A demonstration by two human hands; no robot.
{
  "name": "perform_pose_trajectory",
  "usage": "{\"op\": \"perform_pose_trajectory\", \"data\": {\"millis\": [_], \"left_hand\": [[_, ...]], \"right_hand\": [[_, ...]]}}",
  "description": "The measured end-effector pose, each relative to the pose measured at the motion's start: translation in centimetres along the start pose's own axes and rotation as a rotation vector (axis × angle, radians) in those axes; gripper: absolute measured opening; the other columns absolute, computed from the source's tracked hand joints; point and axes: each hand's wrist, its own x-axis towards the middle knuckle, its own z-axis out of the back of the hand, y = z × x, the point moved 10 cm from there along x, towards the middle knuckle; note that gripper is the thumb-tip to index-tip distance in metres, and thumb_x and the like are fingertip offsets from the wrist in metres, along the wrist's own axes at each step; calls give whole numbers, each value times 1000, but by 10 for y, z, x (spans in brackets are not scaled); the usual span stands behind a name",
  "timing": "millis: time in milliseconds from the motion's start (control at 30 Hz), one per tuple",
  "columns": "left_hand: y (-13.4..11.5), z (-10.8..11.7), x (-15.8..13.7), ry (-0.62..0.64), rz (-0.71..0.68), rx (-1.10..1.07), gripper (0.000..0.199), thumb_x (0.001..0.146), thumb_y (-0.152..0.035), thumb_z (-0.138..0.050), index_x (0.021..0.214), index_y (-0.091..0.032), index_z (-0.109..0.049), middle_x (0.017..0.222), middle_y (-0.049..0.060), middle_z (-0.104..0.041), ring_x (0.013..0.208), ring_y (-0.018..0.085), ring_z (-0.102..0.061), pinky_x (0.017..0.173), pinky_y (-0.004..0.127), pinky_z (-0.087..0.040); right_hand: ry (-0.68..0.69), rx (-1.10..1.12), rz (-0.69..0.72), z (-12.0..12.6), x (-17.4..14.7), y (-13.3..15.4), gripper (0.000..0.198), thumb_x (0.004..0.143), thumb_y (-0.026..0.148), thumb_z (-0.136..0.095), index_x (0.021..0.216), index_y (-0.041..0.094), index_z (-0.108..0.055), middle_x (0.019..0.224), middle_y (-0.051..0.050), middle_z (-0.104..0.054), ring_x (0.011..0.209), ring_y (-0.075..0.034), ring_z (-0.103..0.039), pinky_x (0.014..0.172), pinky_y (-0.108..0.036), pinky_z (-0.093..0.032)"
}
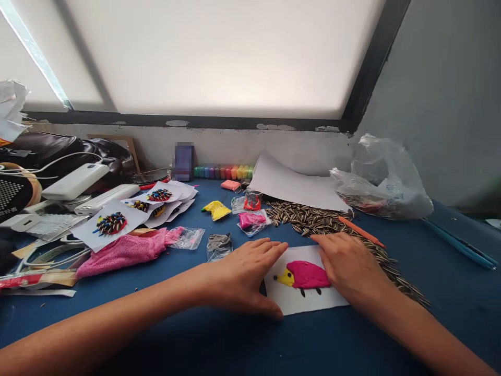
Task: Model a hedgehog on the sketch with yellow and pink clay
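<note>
A white paper card [313,305] lies on the blue table. On it is a hedgehog picture in modelling clay: a magenta body [309,274], a yellow pointed face [286,278] with black eye and nose, and dark feet below. My left hand [250,277] is open at the card's left edge, its thumb at the lower corner and fingers near the upper one. Over the card's right side rests my right hand [348,261], also open, its fingers by the rear of the magenta body; some fingertips are hidden. Striped sunflower seeds [309,216] are heaped just behind the card.
Clay packets in yellow [217,210], magenta [252,219] and grey [219,245] lie behind my hands. At left are finished seed cards [111,224], a pink cloth [125,248] and white power banks [76,181]. White paper sheets [293,180], an orange pencil [362,232] and a plastic bag [391,183] sit right.
</note>
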Motion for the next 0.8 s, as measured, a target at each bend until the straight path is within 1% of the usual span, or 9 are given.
{"op": "perform_pose_trajectory", "data": {"millis": [67,133,167,233,367,467,567,633,800], "left_hand": [[3,4,2,-21,-10,-35,89,77,-47,-71,148,-15,-29,149,17,-39,138,32,-35,112,45,-32],[9,12,5,-104,1,-58,59,87,-33,-61,140,-15,-42,135,14,-53,125,25,-49,106,39,-39],[14,17,7,-167,22,-51,45,89,-25,-56,132,-15,-50,126,13,-58,118,23,-53,102,37,-41],[25,23,9,-265,66,-37,30,87,-14,-50,116,-15,-61,109,10,-63,105,21,-57,93,34,-46],[43,30,12,-343,128,-123,21,84,-10,-48,96,-16,-64,89,5,-66,83,16,-58,76,28,-48],[50,30,13,-288,149,-197,18,83,-11,-48,89,-14,-65,84,4,-66,76,14,-57,67,25,-45],[54,29,14,-263,145,-214,18,81,-9,-49,87,-14,-65,79,2,-65,72,13,-56,62,24,-43],[55,29,13,-296,129,-173,19,80,-8,-50,89,-15,-65,81,3,-65,74,14,-57,65,25,-44],[41,42,10,-480,33,-71,26,80,-5,-49,96,-16,-65,101,6,-64,96,17,-58,88,32,-47]], "right_hand": [[3,26,12,-1,0,0,33,86,9,-44,104,17,-71,97,-11,-74,92,-25,-67,83,-40,-48],[3,60,23,-1,0,0,32,86,10,-46,104,16,-71,94,-11,-74,89,-24,-67,83,-40,-49],[0,79,29,0,0,1,31,86,10,-46,102,16,-72,93,-10,-74,88,-24,-67,82,-40,-50],[-14,123,42,3,-2,5,30,87,10,-46,99,17,-72,91,-9,-74,87,-23,-67,81,-39,-52],[-55,221,61,18,-6,16,31,91,13,-43,101,21,-71,96,-5,-74,84,-18,-70,74,-32,-56],[-85,315,48,25,-9,17,29,92,19,-45,106,20,-70,101,-5,-75,87,-19,-72,73,-33,-58],[-111,305,40,24,-12,13,29,91,21,-46,108,19,-69,101,-6,-76,88,-22,-73,72,-35,-60],[-141,257,58,24,-14,13,29,91,21,-45,108,18,-68,102,-7,-75,87,-22,-73,71,-37,-60],[-260,172,146,38,-16,22,28,92,17,-43,105,15,-68,105,-10,-70,91,-23,-69,75,-38,-58]]}}
